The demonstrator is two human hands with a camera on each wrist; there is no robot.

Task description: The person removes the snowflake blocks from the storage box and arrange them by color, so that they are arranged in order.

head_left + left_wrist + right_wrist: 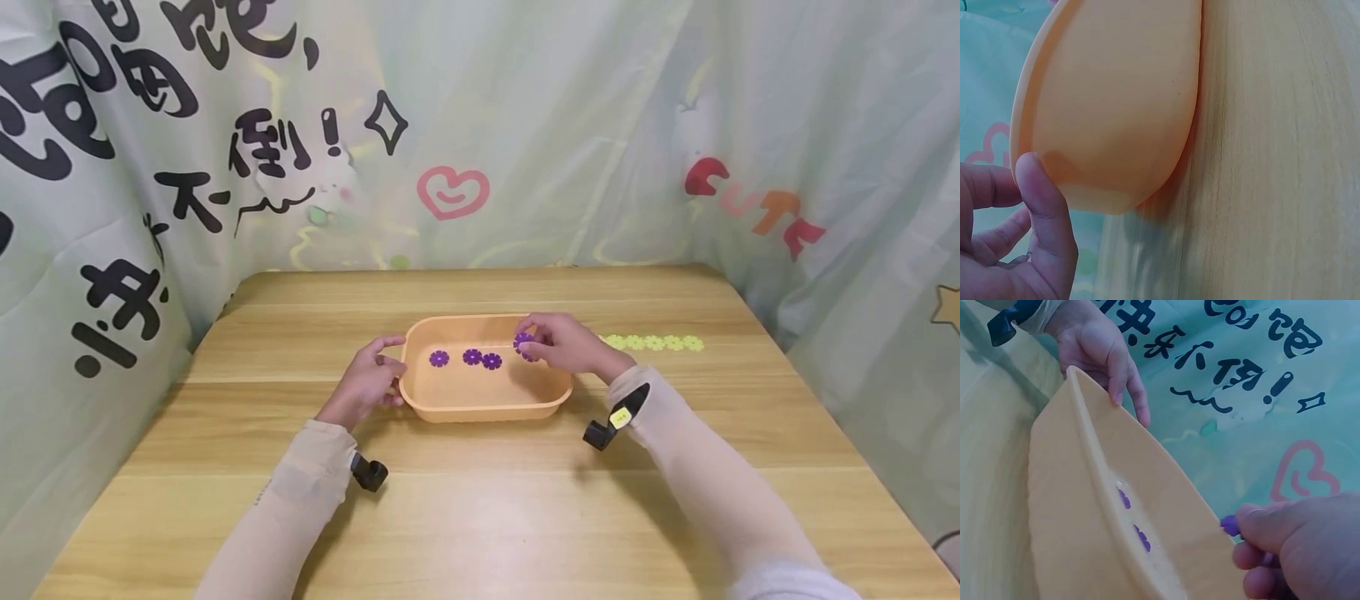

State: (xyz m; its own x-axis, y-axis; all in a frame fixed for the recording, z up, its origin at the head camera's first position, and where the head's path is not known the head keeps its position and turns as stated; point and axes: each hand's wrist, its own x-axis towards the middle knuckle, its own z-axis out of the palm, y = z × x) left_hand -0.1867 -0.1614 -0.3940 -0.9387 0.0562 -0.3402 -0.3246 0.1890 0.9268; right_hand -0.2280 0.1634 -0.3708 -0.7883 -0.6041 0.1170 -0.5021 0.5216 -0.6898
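Note:
An orange plastic basin [480, 408] stands on the table. At its left end my left hand [366, 385] pinches the rim; the thumb [1044, 200] lies on the near side of the rim in the left wrist view. Above the basin's right part, my right hand [566, 342] pinches a purple snowflake disc [522, 342] between thumb and fingers. The disc [1230, 525] shows edge-on in the right wrist view, partly hidden by the fingertips. Inside the basin lie three more purple discs [438, 358], two of them touching or nearly so.
A row of several yellow-green snowflake discs [654, 342] lies on the wooden table [480, 508] to the right of the basin, partly behind my right hand. A printed curtain [555, 142] hangs behind the table and along its sides.

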